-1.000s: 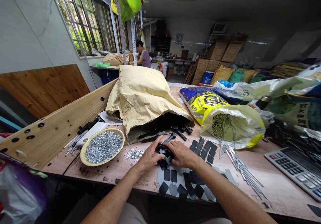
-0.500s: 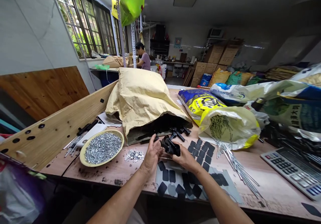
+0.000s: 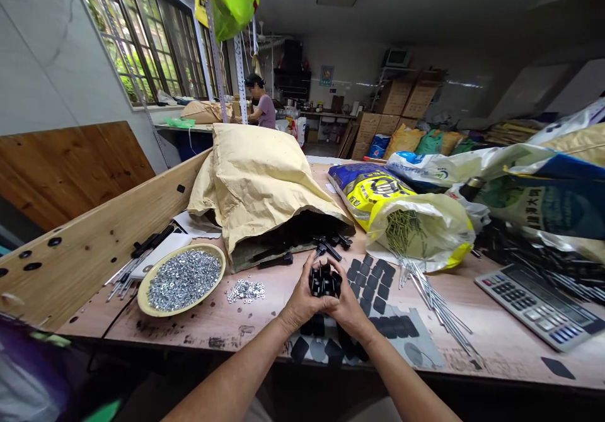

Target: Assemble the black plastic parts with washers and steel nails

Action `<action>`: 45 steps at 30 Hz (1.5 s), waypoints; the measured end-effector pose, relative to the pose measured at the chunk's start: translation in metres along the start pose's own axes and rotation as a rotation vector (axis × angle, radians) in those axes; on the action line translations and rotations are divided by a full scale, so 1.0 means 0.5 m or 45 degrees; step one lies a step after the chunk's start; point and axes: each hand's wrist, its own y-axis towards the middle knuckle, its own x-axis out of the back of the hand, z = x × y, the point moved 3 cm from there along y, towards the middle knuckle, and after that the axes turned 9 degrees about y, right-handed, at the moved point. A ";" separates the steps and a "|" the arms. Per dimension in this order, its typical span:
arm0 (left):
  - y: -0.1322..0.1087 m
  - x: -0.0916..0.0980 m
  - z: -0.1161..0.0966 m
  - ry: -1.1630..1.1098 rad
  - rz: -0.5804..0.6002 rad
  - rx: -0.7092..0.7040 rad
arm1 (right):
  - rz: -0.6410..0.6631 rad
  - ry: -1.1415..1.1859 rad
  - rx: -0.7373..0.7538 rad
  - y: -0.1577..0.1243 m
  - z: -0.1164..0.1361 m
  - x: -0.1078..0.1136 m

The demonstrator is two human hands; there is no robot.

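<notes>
—While both hands were raised just above the pale wooden workbench (image 3: 203, 324), what did they hold?

—A cluster of small black plastic parts (image 3: 324, 280). The left hand (image 3: 301, 299) cupped it from one side, fingers curled round it and thumb up near the top. The right hand (image 3: 348, 308) pressed in from the other side, its fingers likewise closed on the cluster.

—How many pieces were there?

—Hard to say. They ran together into one dark lump, perhaps several stacked.

—Where did it sit among the rest?

—It was over the grey sheet dotted with black rounded pads (image 3: 425, 334), close to the bench's near edge. It was also just in front of the open mouth of the big tan paper sack (image 3: 259, 176) (more loose black parts (image 3: 331, 245) lay spilled there).

—And to the left?

—A shallow yellow bowl heaped with small silver nuts (image 3: 182, 278) stood there. A little loose heap of the same nuts (image 3: 246, 291) lay between it and the hands.

—And to the right?

—A yellow plastic bag (image 3: 439, 233) lay on its side, with thin metal rods (image 3: 435, 302) fanning out of it across the bench. A grey desk calculator (image 3: 534, 296) lay well beyond. Another person (image 3: 262, 104) stood at a far table by the window.
</notes>
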 end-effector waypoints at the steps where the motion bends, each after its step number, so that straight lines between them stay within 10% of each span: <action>1: 0.000 -0.004 -0.001 0.004 0.017 -0.002 | -0.015 -0.023 0.006 -0.003 0.005 0.000; 10: -0.002 -0.011 -0.019 0.085 -0.050 0.063 | -0.224 -0.329 0.044 -0.018 0.013 -0.017; 23: -0.062 -0.022 -0.089 -0.118 -0.013 0.347 | -0.031 -0.592 0.206 -0.050 0.109 -0.011; 27: -0.081 -0.011 -0.070 0.017 -0.080 0.496 | 0.194 -0.529 -0.037 -0.057 0.104 0.058; 35: -0.087 -0.009 -0.085 0.255 -0.106 0.367 | -0.519 -1.262 -0.676 -0.020 -0.003 0.335; 45: -0.104 -0.001 -0.053 0.318 -0.144 0.334 | -0.504 -1.518 -1.018 -0.022 -0.065 0.371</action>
